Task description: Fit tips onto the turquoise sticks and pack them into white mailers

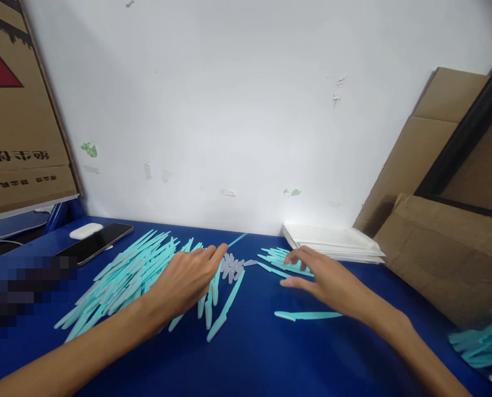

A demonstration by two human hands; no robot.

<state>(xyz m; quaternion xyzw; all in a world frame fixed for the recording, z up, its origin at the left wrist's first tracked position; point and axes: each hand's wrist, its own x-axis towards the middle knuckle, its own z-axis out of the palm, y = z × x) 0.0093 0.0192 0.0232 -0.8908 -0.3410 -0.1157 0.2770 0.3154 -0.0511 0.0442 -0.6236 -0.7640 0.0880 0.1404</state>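
My left hand is closed on a slim teal eyebrow razor, whose thin end sticks out past the fingertips toward the wall. Under and beside that hand lie several loose razors, and a large heap of razors spreads to its left. Small greyish translucent caps are clustered just right of the left fingertips. My right hand has thumb and fingers apart, with nothing seen between them. It hovers by a smaller pile of razors. A single razor lies nearer me, below the right hand.
A stack of white trays or sheets rests against the wall at the back right. On the left are a phone and a white case. Cardboard boxes flank both sides. More teal razors show at the right edge.
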